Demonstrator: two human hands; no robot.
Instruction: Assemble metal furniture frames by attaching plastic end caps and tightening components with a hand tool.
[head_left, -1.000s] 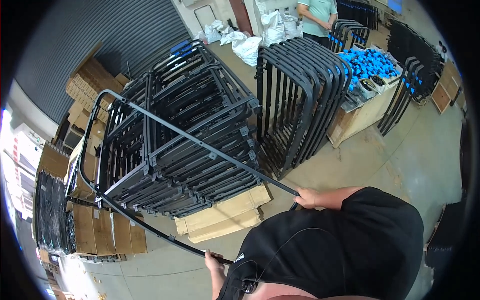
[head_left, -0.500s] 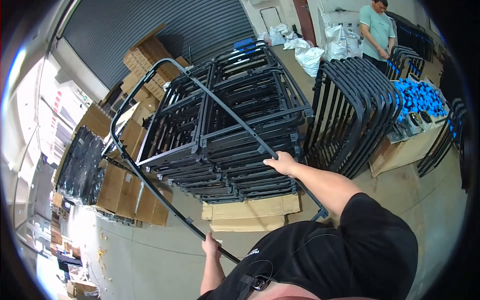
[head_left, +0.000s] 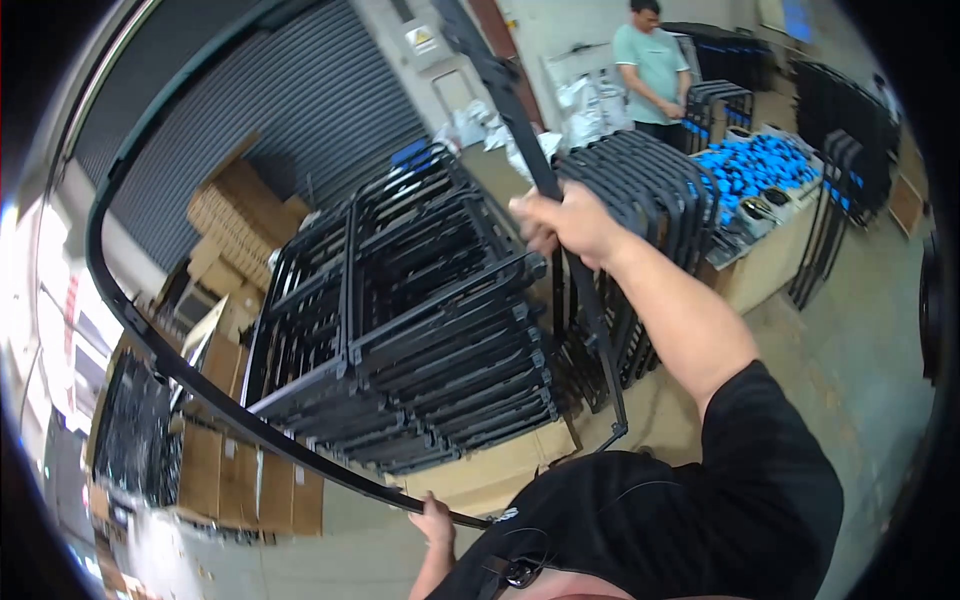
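A large black tubular metal frame [head_left: 255, 427] with rounded corners is up in front of me, its far side rising to the top left of the view. My left hand [head_left: 433, 522] is closed around its lower tube, close to my body. On the other side my right hand [head_left: 572, 222] grips the opposite tube, the arm stretched forward. Beyond and below the held frame lies a tall stack of similar black metal frames [head_left: 350, 355], resting on flat cardboard [head_left: 505, 470].
Bent black tube frames [head_left: 640, 165] stand in a row to the right. Past them are a bin of blue parts [head_left: 750, 165] and a person [head_left: 652, 70] in a light green shirt. Cardboard boxes [head_left: 250, 490] sit at the left, white sacks [head_left: 590, 105] at the back.
The held frame has been lifted and tipped up, nearer to me. My right hand has risen with it, and my left still holds the lower tube. The view has shifted to the right.
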